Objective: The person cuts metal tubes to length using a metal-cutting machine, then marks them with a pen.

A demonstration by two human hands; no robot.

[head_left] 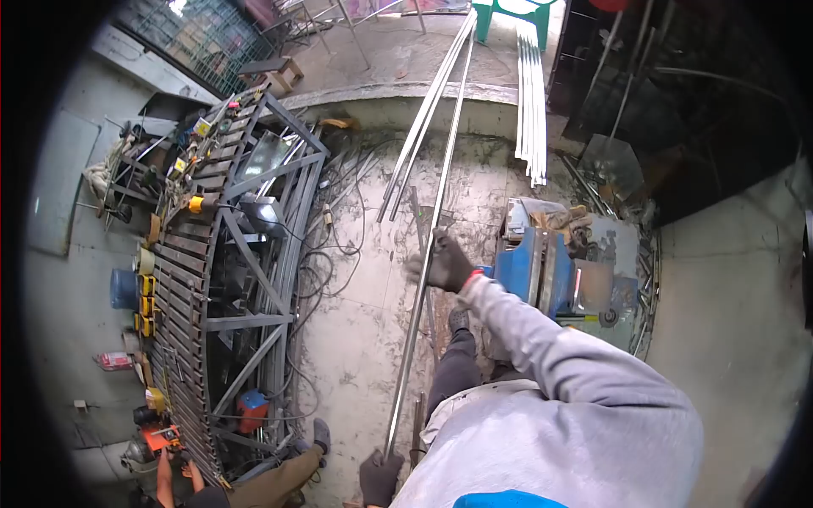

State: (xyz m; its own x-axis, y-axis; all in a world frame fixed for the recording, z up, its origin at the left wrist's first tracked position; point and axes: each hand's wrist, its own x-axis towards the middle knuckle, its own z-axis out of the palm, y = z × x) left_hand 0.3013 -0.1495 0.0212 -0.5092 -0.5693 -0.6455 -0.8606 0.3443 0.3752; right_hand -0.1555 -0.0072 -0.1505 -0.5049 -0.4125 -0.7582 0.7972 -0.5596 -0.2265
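Observation:
A long, shiny metal tube point(411, 347) runs from near the bottom of the view up toward the doorway. My right hand point(450, 264), in a dark glove with a red cuff, is closed around its middle. Down by my hip, my gloved left hand point(381, 476) grips the lower end; its fingers are partly hidden. Beyond my right hand, several similar tubes point(421, 127) slope down toward the floor. To the right of my right arm stands a blue bench vise point(523, 264).
A slatted metal workbench point(182, 279) with tools lies left, cables point(318, 271) beside it. White tubes point(530, 110) rest against a green stool point(517, 10) at the doorway step. At lower left, another person's hands point(174, 474) are at an orange tool point(161, 437).

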